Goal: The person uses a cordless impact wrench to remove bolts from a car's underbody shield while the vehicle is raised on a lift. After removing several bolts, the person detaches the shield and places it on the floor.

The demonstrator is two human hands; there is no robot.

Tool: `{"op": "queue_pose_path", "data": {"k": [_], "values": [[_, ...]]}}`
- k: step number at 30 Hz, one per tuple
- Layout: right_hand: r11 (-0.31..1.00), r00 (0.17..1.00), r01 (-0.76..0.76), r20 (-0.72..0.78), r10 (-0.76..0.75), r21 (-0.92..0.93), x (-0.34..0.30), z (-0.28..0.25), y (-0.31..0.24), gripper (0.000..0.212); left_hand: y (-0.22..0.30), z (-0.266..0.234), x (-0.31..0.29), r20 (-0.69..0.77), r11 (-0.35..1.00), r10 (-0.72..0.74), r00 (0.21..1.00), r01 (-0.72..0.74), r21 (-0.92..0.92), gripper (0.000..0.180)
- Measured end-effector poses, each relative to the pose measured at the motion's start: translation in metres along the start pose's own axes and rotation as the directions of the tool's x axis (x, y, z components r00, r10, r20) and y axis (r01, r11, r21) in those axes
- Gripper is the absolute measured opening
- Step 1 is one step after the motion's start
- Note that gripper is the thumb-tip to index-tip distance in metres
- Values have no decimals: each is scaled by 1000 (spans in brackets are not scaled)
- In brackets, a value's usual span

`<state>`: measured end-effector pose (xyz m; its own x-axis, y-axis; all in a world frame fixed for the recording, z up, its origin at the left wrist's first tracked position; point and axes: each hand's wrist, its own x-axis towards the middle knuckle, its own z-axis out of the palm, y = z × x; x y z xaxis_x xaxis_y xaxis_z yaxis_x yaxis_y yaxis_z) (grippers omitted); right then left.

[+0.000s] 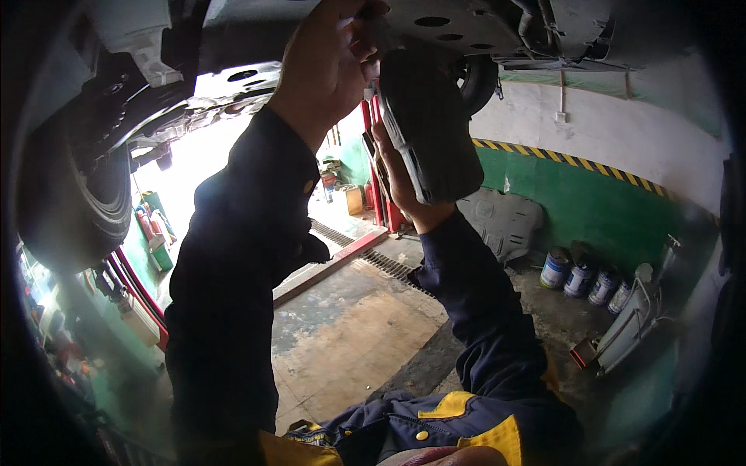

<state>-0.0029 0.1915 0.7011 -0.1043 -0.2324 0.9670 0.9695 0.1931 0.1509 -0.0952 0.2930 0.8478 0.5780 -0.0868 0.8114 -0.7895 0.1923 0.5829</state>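
Observation:
Both my arms reach up under a raised car [423, 39]. A dark oblong cover [427, 124] with rounded corners and a raised rim hangs down at a tilt below the underbody. My right hand [400, 175] holds it from behind, with fingers along its left edge; the cover hides much of the palm. My left hand [330, 66] is raised higher, close against the underbody by the cover's upper end. Its fingers are curled, and whatever they grip is in shadow and hidden. Whether the cover's top touches the car cannot be seen.
A car wheel [74, 194] hangs at the left. Red lift posts [377, 167] stand beyond my arms, with a floor grate [388, 268] below. A grey undertray [501, 221] leans on the green wall [590, 206]. Several paint cans [579, 279] stand at right.

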Motion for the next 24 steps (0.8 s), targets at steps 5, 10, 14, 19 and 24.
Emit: {"op": "queue_pose_path", "data": {"k": [5,10,14,19,24], "values": [[997,997,-77,-5,77,25,-18,-29,26,48,-52,-10,21,-63,991,69,996,-61,118,29],[988,993,-66,-106,52,-139,-11,-51,65,50,-87,-3,39,-84,987,-126,988,134,91,20],[962,931,-234,-252,263,137,3,-53,95,39,-109,1,55,-22,994,-95,995,96,57,21],[963,942,-150,-264,208,223,24,-49,131,26,-126,-1,90,134,992,-69,989,54,111,21],[999,962,-20,-272,11,-30,45,-55,158,25,-144,-1,120,261,991,-69,963,36,132,18]]}}
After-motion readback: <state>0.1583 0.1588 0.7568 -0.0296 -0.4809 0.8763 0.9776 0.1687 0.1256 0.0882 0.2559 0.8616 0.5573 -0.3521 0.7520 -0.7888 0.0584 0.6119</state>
